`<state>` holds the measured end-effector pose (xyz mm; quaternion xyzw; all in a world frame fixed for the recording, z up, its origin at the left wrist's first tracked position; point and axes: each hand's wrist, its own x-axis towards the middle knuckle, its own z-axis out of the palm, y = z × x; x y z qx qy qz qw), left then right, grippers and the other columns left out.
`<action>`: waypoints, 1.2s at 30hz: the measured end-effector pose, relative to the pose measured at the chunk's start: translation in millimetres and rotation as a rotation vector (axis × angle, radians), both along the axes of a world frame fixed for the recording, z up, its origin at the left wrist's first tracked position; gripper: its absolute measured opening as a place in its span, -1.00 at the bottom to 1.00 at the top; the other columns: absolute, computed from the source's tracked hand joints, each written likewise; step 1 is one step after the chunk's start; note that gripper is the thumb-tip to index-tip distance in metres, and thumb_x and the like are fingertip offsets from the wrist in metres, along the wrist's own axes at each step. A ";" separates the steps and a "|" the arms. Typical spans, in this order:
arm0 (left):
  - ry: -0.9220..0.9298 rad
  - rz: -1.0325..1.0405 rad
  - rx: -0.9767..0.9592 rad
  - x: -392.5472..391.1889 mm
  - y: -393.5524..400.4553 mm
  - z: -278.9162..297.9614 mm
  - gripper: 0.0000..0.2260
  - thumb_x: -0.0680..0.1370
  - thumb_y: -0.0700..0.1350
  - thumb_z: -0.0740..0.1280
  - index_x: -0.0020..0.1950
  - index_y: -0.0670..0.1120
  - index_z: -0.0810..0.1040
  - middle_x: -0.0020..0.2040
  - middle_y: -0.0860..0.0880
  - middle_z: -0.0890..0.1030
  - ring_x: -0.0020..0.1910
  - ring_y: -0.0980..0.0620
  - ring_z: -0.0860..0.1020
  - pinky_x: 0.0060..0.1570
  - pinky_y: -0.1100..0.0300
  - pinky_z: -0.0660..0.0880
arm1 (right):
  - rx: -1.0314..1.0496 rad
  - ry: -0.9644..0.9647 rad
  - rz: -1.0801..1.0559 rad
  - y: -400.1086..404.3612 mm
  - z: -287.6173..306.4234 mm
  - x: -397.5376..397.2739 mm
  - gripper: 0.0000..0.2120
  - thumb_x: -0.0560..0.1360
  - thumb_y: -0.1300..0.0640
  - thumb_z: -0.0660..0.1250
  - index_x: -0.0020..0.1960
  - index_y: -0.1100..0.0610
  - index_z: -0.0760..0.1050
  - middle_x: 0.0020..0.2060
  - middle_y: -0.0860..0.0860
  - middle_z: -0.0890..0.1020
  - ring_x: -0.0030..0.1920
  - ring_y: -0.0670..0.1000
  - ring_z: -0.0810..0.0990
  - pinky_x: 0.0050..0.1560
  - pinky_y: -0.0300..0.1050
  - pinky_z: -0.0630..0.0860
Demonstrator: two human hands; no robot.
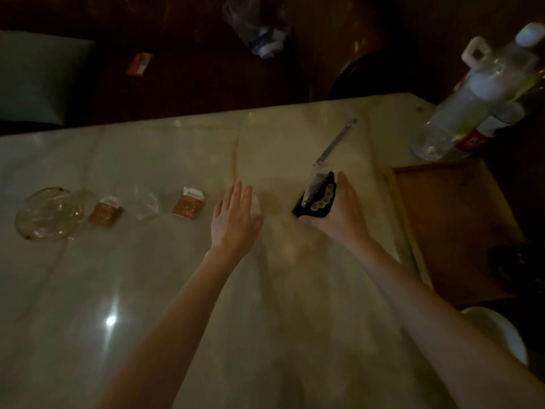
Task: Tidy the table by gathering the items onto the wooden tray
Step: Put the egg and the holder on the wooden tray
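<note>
The wooden tray (460, 231) sits empty at three o'clock, just beside the right hand (339, 208), whose fingers clasp a dark pouch (317, 196) ready to carry across. The left hand (236, 216), fingers spread flat, reaches toward the small boxes (188, 205) at nine o'clock on the tabletop (147, 290).

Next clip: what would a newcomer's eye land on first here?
The two bare arms reaching over the pale table: the right hand holds a dark pouch near the wooden tray at the right edge, and the left hand lies flat, open. Left of it run two small brown boxes and a glass dish.
</note>
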<state>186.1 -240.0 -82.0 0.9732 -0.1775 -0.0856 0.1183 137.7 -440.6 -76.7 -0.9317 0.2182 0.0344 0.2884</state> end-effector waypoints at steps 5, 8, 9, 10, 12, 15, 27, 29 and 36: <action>0.077 0.071 -0.072 8.4 2.9 -14.6 -0.41 0.54 0.06 0.20 0.47 -0.15 0.09 0.49 -0.11 0.19 0.44 -0.08 0.20 0.35 0.05 0.19 | 0.107 -0.091 -0.042 1.6 -19.1 10.7 0.09 0.05 -0.26 0.55 0.39 0.18 0.20 0.29 0.07 0.41 0.33 0.08 0.36 0.31 0.04 0.39; 0.087 0.093 -0.144 10.2 2.5 -15.9 -0.41 0.51 0.02 0.28 0.44 -0.21 0.18 0.41 -0.18 0.31 0.33 -0.17 0.32 0.28 0.03 0.26 | 0.108 -0.129 -0.046 3.0 -24.7 11.6 0.09 0.09 -0.19 0.57 0.43 0.20 0.16 0.36 0.09 0.36 0.39 0.08 0.29 0.38 -0.01 0.31; 0.090 0.097 -0.162 10.2 2.3 -15.6 -0.41 0.50 0.01 0.30 0.43 -0.23 0.19 0.39 -0.20 0.34 0.32 -0.19 0.33 0.28 0.03 0.26 | 0.102 -0.142 -0.048 2.5 -27.2 11.7 0.07 0.10 -0.17 0.58 0.43 0.20 0.16 0.36 0.10 0.36 0.39 0.08 0.28 0.39 -0.05 0.29; 0.094 0.100 -0.180 10.1 2.0 -15.2 -0.40 0.50 0.00 0.31 0.42 -0.24 0.20 0.39 -0.22 0.34 0.32 -0.19 0.33 0.29 0.05 0.24 | 0.103 -0.146 -0.053 2.6 -27.6 11.7 0.06 0.11 -0.15 0.59 0.43 0.20 0.17 0.36 0.10 0.36 0.39 0.07 0.28 0.38 -0.09 0.27; 0.110 0.094 -0.207 10.0 2.1 -13.9 -0.39 0.49 -0.03 0.34 0.42 -0.26 0.20 0.38 -0.24 0.34 0.33 -0.19 0.32 0.31 0.07 0.21 | 0.111 -0.149 -0.069 3.3 -28.1 11.7 0.06 0.12 -0.14 0.59 0.44 0.20 0.17 0.37 0.10 0.35 0.40 0.07 0.28 0.38 -0.09 0.27; 0.114 0.076 -0.244 9.7 3.1 -12.3 -0.37 0.45 -0.06 0.39 0.40 -0.27 0.23 0.35 -0.25 0.37 0.31 -0.20 0.34 0.30 0.06 0.23 | 0.118 -0.155 -0.102 4.0 -30.1 10.8 0.06 0.10 -0.14 0.59 0.43 0.20 0.19 0.37 0.11 0.37 0.39 0.08 0.30 0.39 -0.01 0.30; 0.040 0.076 -0.377 -10.5 -6.3 22.9 -0.37 0.37 0.01 0.47 0.32 -0.26 0.37 0.24 -0.23 0.48 0.23 -0.19 0.40 0.20 0.06 0.31 | 0.073 -0.200 -0.112 0.5 3.5 -12.1 -0.02 0.06 -0.24 0.55 0.35 0.15 0.31 0.24 0.03 0.48 0.30 0.02 0.40 0.20 -0.25 0.34; 0.020 0.056 -0.395 -15.8 -8.7 33.2 -0.37 0.37 0.02 0.46 0.31 -0.25 0.38 0.24 -0.22 0.49 0.23 -0.18 0.41 0.19 0.08 0.32 | 0.058 -0.201 -0.129 -1.8 15.0 -17.8 0.01 0.06 -0.27 0.54 0.37 0.12 0.29 0.28 0.02 0.46 0.32 0.01 0.39 0.23 -0.19 0.37; -0.067 -0.032 -0.442 -35.3 -22.0 74.1 -0.38 0.35 0.06 0.47 0.29 -0.23 0.40 0.20 -0.18 0.52 0.19 -0.15 0.45 0.13 0.08 0.37 | 0.085 -0.285 -0.204 -12.8 62.7 -45.8 -0.08 0.00 -0.21 0.57 0.27 0.10 0.37 0.15 0.03 0.53 0.19 0.05 0.49 0.10 -0.12 0.47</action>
